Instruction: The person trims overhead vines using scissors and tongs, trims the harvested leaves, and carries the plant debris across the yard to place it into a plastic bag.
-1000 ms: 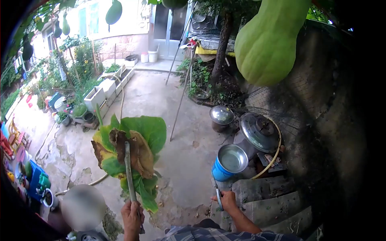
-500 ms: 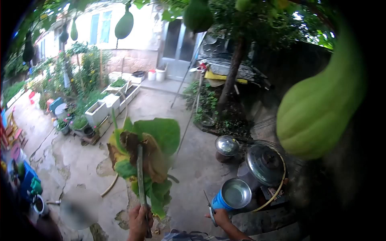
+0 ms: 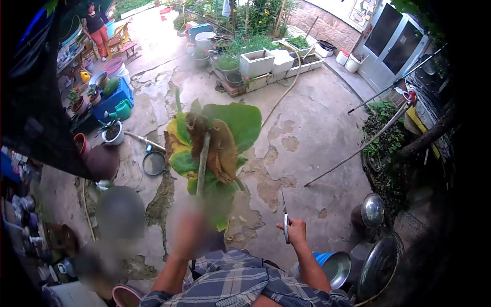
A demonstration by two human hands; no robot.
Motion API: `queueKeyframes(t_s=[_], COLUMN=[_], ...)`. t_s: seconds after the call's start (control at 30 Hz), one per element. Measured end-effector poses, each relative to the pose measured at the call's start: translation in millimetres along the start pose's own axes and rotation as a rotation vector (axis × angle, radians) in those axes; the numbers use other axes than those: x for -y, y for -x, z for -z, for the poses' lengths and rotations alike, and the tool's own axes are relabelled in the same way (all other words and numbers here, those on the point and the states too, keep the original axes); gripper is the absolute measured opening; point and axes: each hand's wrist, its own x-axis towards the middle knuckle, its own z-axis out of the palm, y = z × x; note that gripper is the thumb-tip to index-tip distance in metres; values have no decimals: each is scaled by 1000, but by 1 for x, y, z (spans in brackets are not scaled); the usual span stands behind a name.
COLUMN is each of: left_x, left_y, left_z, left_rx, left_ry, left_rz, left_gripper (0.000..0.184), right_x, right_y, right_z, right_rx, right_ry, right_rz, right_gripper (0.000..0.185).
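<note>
My left hand point(image 3: 189, 233), partly blurred, is closed around the lower end of a bunch of large leaves point(image 3: 232, 128). The leaves are green, yellow and withered brown, and a thick pale stalk point(image 3: 203, 161) runs up in front of them. They stand upright before me. To the right, my right hand point(image 3: 295, 231) grips a pair of scissors point(image 3: 286, 225) by the handle loops. Their blades point upward, look closed, and are apart from the leaves.
At lower right stand a blue bucket point(image 3: 335, 268) and a large metal lid point(image 3: 377, 268). A pole point(image 3: 353, 156) leans across the right side. Potted plants and a green watering can point(image 3: 121, 110) sit at left. A person point(image 3: 95, 30) stands far left.
My view has swung left and down, so the yard appears further right. Both hands still hold the leaves and the scissors. The scissors are now away from the bucket in view.
</note>
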Motion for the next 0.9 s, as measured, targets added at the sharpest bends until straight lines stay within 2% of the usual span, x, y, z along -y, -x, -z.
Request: queueKeyframes(t_s=[0.07, 0.1, 0.13, 0.23, 0.27, 0.3, 0.37, 0.43, 0.47, 0.5, 0.53, 0.57, 0.63, 0.67, 0.7, 0.77, 0.87, 0.9], left_x=[57, 75, 101, 176, 198, 216, 256, 289, 310, 331, 348, 357, 391, 406, 417, 434, 465, 474], left_y=[13, 3, 2, -27, -42, -69, -111, -159, -173, -188, -208, -224, -245, -258, -271, -298, -331, -346], left_z=[-15, -9, -13, -27, -29, -30, -11, 4, 3, 2, 5, 12, 13, 11, 9, 10, -1, -7], left_rx=[-63, -42, -35, -65, -89, -173, -60, -33, -35, -39, -81, -110, -103, -108, -111, -97, -173, -185], left_ry=[90, 243, 316, 509, 569, 691, 4, 415, 379, 342, 313, 286, 173, 212, 250, 122, 14, 290], left_rz=[152, 265, 361, 598, 670, 643, 255, 435, 364, 295, 236, 183, 51, 63, 77, 86, -7, 191], left_gripper=[6, 11, 8, 12, 13, 12, 5, 11, 12, 13, 12, 11, 10, 10, 11, 11, 17, 19], right_x=[13, 24, 37, 86, 103, 115, 111, 86, 88, 57, 62, 37, 62, 81, 105, 152, 208, 222], right_y=[-36, -53, -68, -118, -133, -148, -172, -195, -197, -204, -200, -195, -174, -177, -197, -242, -316, -338], right_z=[-25, -35, -43, -42, -44, -47, -61, -80, -85, -101, -105, -120, -123, -124, -129, -136, -153, -158], right_rx=[-4, -24, -44, -43, -44, -48, -94, -63, -50, -51, 22, 41, 131, 174, 209, 271, 337, 357], right_ry=[-28, -47, -67, 54, 7, -40, 126, 270, 270, 361, 284, 296, 390, 414, 419, 420, 418, 423], right_rz=[54, 96, 137, 288, 154, 28, -167, -280, -357, -473, -739, -849, -848, -836, -817, -765, -656, -625], right_gripper=[37, 37, 37, 35, 35, 36, 37, 38, 39, 45, 55, 57, 62, 62, 62, 61, 61, 60])
